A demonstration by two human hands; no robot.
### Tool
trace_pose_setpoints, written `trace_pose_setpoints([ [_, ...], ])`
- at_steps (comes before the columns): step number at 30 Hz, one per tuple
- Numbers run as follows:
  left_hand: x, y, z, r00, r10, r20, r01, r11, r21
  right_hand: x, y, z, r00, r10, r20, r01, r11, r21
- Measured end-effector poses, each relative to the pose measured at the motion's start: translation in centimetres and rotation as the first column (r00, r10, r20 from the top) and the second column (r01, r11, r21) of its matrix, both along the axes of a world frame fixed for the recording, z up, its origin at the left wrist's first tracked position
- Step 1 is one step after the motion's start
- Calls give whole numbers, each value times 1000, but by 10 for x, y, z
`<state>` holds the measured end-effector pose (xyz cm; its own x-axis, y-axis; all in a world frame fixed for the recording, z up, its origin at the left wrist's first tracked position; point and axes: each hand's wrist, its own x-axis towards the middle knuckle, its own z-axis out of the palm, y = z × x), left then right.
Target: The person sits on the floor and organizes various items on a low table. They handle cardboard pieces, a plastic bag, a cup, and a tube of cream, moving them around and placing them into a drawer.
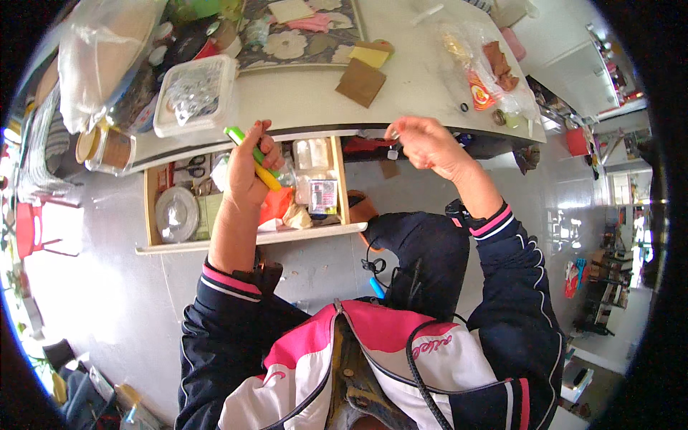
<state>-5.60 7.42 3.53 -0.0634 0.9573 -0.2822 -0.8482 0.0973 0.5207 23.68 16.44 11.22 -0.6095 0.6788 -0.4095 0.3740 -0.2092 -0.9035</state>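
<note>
My left hand [248, 161] is closed around a few slim items, a green one [235, 134] and a yellow one [267, 177], above the pulled-out wooden drawer [346, 183]. In that drawer lie black-handled scissors [196, 166], a round clear-wrapped item [177, 215], an orange plastic bag [276, 204] and small clear boxes [313, 154]. My right hand [424, 145] is raised at the table's front edge, fingers bent together and blurred. Something small and shiny shows at its fingertips, too unclear to name. Below the fingertips a small white piece [393, 155] shows.
On the white table [290, 102] stand a clear plastic box [193, 97] and a round container [110, 149] at left. A brown square [361, 83], a yellow pad [369, 56] and a crumpled plastic bag [516, 102] lie farther right. My legs are under the table edge.
</note>
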Motion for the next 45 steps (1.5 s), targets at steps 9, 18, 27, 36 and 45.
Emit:
trace_pose_setpoints([
  [9, -1, -15, 8, 999, -40, 9, 40, 999, -29, -70, -42, -95, 692, 528, 493, -706, 638, 308],
  [18, 12, -11, 7, 998, -44, -50, 39, 995, -87, -61, -12, -87, 746, 504, 435, -658, 660, 364],
  [27, 39, 4, 1, 980, -185, -72, 176, 976, -126, 93, 48, -26, 922, -384, 37, 379, 920, 98],
  [36, 53, 10, -8, 967, -245, -62, 228, 952, -203, 129, 101, -52, 589, -731, 344, 91, 483, 871],
  [45, 40, 6, -3, 978, -198, -62, 186, 970, -156, 57, 61, -42, 932, -193, 307, 2, 850, 526],
])
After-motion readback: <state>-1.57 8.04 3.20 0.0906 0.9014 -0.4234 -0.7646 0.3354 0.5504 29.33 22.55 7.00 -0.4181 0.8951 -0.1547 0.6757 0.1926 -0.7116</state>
